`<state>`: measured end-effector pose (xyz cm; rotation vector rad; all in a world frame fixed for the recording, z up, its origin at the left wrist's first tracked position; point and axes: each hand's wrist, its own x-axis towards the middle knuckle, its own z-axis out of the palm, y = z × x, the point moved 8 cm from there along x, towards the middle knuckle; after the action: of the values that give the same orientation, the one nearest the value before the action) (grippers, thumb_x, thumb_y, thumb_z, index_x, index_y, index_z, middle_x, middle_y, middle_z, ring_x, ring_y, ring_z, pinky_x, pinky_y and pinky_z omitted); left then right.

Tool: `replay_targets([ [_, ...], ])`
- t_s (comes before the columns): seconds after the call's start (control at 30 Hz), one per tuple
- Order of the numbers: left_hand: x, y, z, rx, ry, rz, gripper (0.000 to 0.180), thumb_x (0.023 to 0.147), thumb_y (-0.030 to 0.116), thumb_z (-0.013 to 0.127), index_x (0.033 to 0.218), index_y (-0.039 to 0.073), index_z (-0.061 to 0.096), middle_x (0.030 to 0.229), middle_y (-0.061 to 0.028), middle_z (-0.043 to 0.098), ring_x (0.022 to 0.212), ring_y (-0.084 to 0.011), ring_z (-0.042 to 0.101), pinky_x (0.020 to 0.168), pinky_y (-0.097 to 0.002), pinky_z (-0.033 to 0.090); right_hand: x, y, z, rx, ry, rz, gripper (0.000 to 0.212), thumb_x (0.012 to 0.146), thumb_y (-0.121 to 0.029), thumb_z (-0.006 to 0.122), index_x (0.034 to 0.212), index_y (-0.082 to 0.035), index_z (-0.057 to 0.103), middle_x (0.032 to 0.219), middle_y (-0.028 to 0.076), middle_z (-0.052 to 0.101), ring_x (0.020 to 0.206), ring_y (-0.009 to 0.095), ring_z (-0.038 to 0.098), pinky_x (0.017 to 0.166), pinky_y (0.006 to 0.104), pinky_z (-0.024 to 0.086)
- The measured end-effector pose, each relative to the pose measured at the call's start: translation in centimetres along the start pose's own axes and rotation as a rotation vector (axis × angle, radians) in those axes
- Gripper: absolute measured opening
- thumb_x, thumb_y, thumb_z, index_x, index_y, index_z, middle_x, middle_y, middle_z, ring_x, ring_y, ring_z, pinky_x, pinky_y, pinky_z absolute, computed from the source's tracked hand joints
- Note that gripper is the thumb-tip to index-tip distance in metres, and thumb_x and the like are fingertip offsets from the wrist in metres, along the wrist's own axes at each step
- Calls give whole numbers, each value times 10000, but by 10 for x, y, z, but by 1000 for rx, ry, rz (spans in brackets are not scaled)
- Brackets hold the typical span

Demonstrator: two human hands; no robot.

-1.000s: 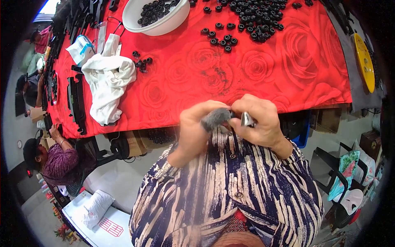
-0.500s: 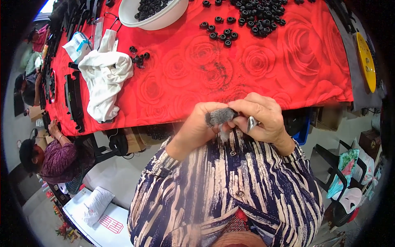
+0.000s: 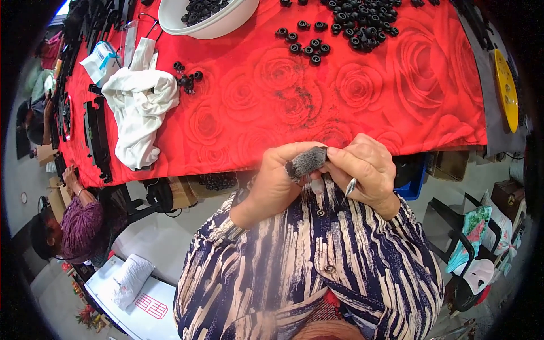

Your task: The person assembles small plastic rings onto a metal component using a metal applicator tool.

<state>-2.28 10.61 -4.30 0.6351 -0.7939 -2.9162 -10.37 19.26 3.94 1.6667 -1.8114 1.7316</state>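
Observation:
My left hand (image 3: 273,180) is closed at the table's near edge, in front of my striped shirt. A grey, speckled, rough-looking cover (image 3: 307,162) sits on its thumb or finger; I cannot tell which. At the fingertips, a small black part (image 3: 324,151) is pinched and mostly hidden. My right hand (image 3: 365,169) meets the left there, its fingers closed. From its curled fingers a slim, pointed metal tool (image 3: 351,187) sticks out downward. Beneath the grey cover shows a whitish piece (image 3: 318,186), too blurred to name.
Black round parts (image 3: 368,25) lie heaped on the red tablecloth (image 3: 238,113), near a white bowl (image 3: 212,31) of similar pieces. Dark crumbs (image 3: 297,105) are scattered ahead of my hands. At left are a white cloth (image 3: 139,113), a black bracket (image 3: 97,139) and a co-worker (image 3: 82,224).
Both hands have shifted slightly to the right, still together. The grey-covered digit has tilted upward, and the metal tool has turned, its point now showing downward.

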Motion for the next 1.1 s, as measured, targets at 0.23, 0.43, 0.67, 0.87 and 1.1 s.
replay_targets([
  [0.23,5,16,6,72,-4,94,234,863,70,589,1066,-46,592,891,-64,614,752,-87,545,664,-201,426,1,14,5,89,-164,291,341,648,-17,711,959,21,575,728,88,555,554,220,535,499,316,418],
  [0.43,6,17,4,154,19,53,225,871,64,571,1065,-50,593,879,-61,608,757,-83,539,672,-200,427,-2,35,4,223,-216,546,215,784,-14,577,989,35,535,773,144,537,645,262,558,571,325,439],
  [0.67,7,15,3,171,-2,24,225,879,68,562,1072,-43,595,878,-62,608,769,-84,548,666,-195,434,-3,38,9,193,-273,535,180,838,1,516,1009,57,532,796,105,529,649,174,520,582,268,408],
  [0.87,6,14,2,158,0,12,225,880,69,561,1070,-46,594,874,-63,613,754,-88,553,664,-201,439,-1,37,9,188,-240,511,188,791,-12,578,974,20,547,734,140,527,618,282,547,541,342,425],
  [1.1,6,12,-1,141,-1,10,225,880,66,556,1073,-44,595,878,-72,618,748,-91,555,664,-203,438,0,37,8,187,-268,493,200,775,-15,591,968,18,551,735,139,534,624,287,557,550,345,432],
])
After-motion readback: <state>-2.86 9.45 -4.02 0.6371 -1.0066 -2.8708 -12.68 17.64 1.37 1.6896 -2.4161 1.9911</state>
